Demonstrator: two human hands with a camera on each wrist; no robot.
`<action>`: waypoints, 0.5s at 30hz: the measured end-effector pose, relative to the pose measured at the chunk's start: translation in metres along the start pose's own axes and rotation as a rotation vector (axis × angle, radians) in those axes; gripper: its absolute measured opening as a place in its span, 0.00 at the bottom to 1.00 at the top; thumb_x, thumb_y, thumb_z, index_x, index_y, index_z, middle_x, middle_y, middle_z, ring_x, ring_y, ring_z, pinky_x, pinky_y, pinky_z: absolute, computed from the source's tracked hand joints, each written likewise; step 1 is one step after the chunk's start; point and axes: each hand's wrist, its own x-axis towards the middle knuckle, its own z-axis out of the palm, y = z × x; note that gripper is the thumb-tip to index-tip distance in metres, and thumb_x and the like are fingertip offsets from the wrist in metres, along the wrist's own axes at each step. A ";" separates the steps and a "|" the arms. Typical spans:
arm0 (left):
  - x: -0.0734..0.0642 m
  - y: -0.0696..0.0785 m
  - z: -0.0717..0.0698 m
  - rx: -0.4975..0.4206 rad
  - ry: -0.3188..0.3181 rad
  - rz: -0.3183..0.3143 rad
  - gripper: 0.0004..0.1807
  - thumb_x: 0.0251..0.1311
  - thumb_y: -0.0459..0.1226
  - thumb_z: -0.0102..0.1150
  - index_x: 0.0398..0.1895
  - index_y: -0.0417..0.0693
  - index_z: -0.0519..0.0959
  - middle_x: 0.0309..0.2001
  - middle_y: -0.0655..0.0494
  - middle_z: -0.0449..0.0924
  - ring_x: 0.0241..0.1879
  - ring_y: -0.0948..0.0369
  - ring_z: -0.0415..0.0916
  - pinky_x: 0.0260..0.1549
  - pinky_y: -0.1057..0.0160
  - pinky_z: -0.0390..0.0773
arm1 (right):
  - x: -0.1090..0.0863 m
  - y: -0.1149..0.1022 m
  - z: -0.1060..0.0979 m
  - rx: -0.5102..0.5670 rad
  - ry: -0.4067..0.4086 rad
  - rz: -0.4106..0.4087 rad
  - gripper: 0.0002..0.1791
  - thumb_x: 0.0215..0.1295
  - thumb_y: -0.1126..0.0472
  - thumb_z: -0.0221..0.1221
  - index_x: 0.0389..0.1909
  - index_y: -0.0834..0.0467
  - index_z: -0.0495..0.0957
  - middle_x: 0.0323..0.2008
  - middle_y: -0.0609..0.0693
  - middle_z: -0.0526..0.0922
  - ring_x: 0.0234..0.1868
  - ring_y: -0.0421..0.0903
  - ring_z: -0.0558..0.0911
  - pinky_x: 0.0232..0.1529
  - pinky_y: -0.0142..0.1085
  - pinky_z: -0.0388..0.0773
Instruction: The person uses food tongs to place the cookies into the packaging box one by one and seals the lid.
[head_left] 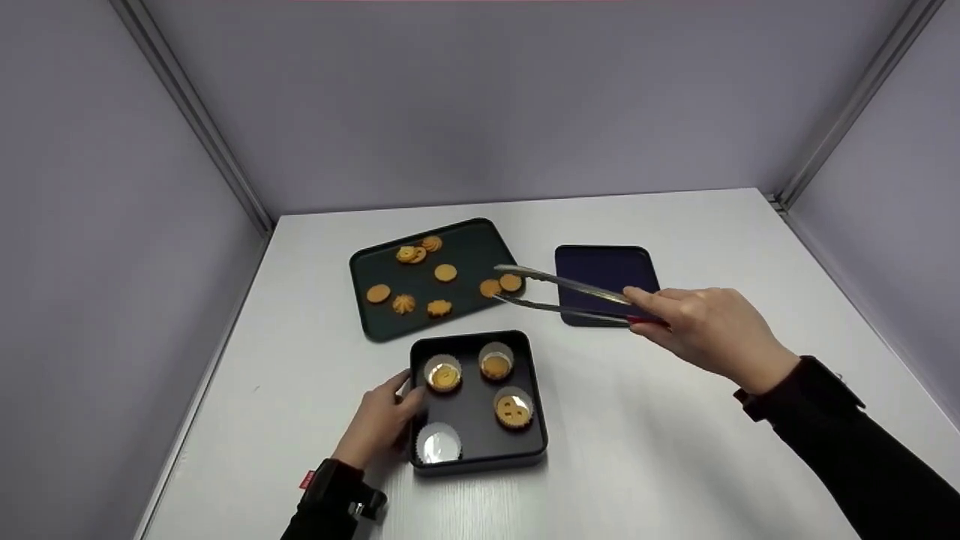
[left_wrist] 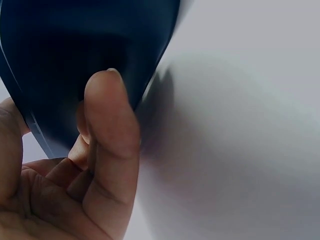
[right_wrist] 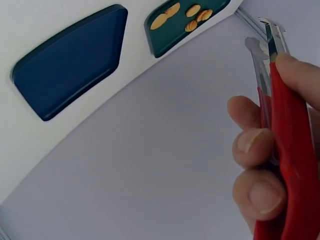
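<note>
My right hand (head_left: 709,330) grips metal tongs (head_left: 581,287) with red handles (right_wrist: 292,135). The tong tips are spread apart over the right edge of the dark green tray (head_left: 476,251), overlapping a round cookie (head_left: 490,289) with another cookie (head_left: 511,283) beside it. At the left wall of a square black pan (head_left: 472,439), my left hand (head_left: 382,421) holds on, fingers curled at its side in the left wrist view. Three clear cups in the pan contain cookies, such as the three-holed cookie (head_left: 513,411). The front-left cup (head_left: 439,444) has no cookie in it.
Several more cookies lie on the green tray, including a flower-shaped cookie (head_left: 403,303) and a round cookie (head_left: 445,272). A bare dark blue tray (head_left: 600,264) sits behind the tongs, on the white table (head_left: 637,450). Grey panels (head_left: 487,112) enclose the back and sides.
</note>
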 end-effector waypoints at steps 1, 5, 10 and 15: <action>0.000 0.000 0.000 0.003 0.002 0.004 0.30 0.72 0.46 0.57 0.71 0.38 0.72 0.46 0.41 0.86 0.35 0.58 0.79 0.38 0.56 0.79 | 0.003 0.001 0.003 -0.001 -0.012 0.019 0.23 0.54 0.58 0.75 0.52 0.57 0.86 0.28 0.48 0.86 0.19 0.44 0.80 0.18 0.40 0.74; 0.001 -0.001 0.000 0.004 0.009 0.018 0.30 0.72 0.46 0.57 0.71 0.37 0.72 0.47 0.39 0.85 0.37 0.56 0.79 0.43 0.53 0.79 | 0.014 0.002 0.018 0.022 -0.077 0.104 0.22 0.55 0.57 0.76 0.50 0.58 0.85 0.26 0.49 0.85 0.21 0.47 0.81 0.20 0.43 0.76; 0.002 -0.002 0.001 0.009 0.014 0.017 0.30 0.72 0.46 0.56 0.71 0.38 0.72 0.46 0.41 0.85 0.37 0.57 0.79 0.43 0.53 0.79 | 0.027 0.002 0.043 0.081 -0.192 0.241 0.21 0.59 0.54 0.73 0.51 0.58 0.83 0.23 0.50 0.81 0.24 0.50 0.81 0.25 0.48 0.78; 0.002 -0.001 0.001 0.013 0.016 0.004 0.30 0.72 0.46 0.56 0.71 0.40 0.72 0.48 0.40 0.85 0.39 0.56 0.78 0.46 0.52 0.78 | 0.037 0.001 0.072 0.112 -0.296 0.327 0.20 0.61 0.52 0.72 0.47 0.58 0.82 0.21 0.48 0.78 0.25 0.53 0.81 0.26 0.50 0.78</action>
